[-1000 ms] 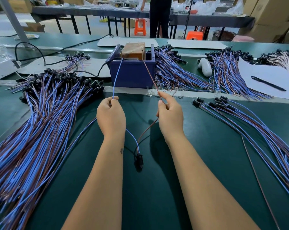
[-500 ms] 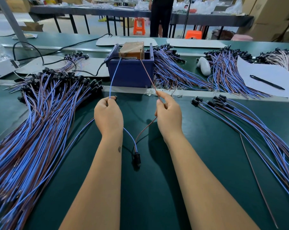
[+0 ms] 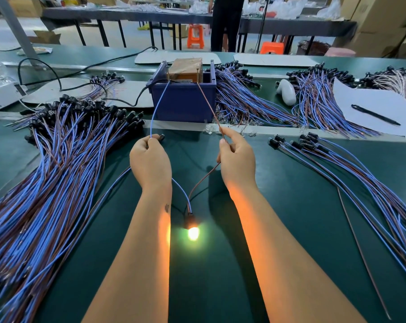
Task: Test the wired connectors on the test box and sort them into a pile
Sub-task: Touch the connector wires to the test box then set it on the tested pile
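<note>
Green surface (image 3: pixel 279 229): left hand (image 3: pixel 150 163) pinches the blue wire (image 3: pixel 156 106), right hand (image 3: pixel 238 160) the brown wire (image 3: pixel 206 99), both raised toward the box (image 3: pixel 183 101); lamp (image 3: pixel 192 231) glows.

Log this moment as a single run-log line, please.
step: testing | left hand: pinches blue wire | right hand: pinches brown wire | both wires reach test box | lamp: lit

blue wire (image 3: pixel 157 108), brown wire (image 3: pixel 208 101), dark blue test box (image 3: pixel 183 101), green table (image 3: pixel 290 206), orange-lit connector (image 3: pixel 192 233)
</note>
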Available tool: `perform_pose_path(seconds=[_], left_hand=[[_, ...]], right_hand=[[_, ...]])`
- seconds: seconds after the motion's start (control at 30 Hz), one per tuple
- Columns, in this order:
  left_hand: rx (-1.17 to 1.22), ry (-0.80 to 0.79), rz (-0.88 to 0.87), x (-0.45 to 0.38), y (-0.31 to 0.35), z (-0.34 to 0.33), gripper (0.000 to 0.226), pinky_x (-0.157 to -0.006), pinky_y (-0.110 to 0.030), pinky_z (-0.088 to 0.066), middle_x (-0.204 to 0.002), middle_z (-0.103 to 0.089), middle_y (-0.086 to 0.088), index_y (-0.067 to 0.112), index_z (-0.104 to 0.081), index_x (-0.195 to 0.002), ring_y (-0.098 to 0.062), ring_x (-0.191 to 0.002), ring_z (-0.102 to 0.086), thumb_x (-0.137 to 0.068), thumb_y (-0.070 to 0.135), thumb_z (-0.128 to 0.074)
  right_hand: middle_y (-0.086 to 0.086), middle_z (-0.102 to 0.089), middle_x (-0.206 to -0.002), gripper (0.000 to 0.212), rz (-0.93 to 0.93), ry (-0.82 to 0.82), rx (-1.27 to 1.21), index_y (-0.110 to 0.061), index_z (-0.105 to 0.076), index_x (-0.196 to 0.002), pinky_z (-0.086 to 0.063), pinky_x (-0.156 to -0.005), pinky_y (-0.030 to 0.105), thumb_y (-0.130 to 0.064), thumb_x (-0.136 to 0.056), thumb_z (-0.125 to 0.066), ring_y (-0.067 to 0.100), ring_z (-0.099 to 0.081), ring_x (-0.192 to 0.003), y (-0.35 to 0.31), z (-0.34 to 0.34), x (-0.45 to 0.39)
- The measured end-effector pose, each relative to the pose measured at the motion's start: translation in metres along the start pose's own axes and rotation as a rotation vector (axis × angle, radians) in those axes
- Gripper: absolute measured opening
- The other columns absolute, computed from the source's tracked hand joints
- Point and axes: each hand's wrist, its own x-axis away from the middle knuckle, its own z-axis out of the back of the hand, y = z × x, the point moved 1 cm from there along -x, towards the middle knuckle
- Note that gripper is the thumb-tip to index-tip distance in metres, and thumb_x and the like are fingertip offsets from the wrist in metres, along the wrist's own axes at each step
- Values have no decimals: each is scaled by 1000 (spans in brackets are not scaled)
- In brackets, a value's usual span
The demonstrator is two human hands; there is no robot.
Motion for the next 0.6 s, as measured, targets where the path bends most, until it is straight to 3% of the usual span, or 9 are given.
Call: perform_pose_path(seconds=[0.33,0.47,0.6], left_hand=[[21,6,-3,-2,-2,0,30,-40,-20,-26,-50,-39,11,25,-64,-84,-7,-41,-30,-90,12,-38],[31,11,-8,-1,-2,1,30,-43,-22,-26,-53,-40,9,25,-64,-85,-9,-43,-31,-90,12,-38],[63,-41,-56,-1,0,-1,26,-44,-21,-31,-54,-42,11,19,-66,-93,-6,-42,-34,-93,12,-40]], right_hand=[[-13,-55,-63,35,-10,-1,21,-39,-57,-128,-48,-62,26,-23,-99,-42,1,-51,-55,-1,1,0],[-12,-56,-66,34,-9,1,18,-37,-57,-126,-48,-66,28,-23,-99,-42,5,-54,-61,-2,1,1],[-6,-59,-66,17,-27,32,-8,-30,-54,-112,-44,-62,24,-24,-99,-45,4,-52,-59,-3,2,2]])
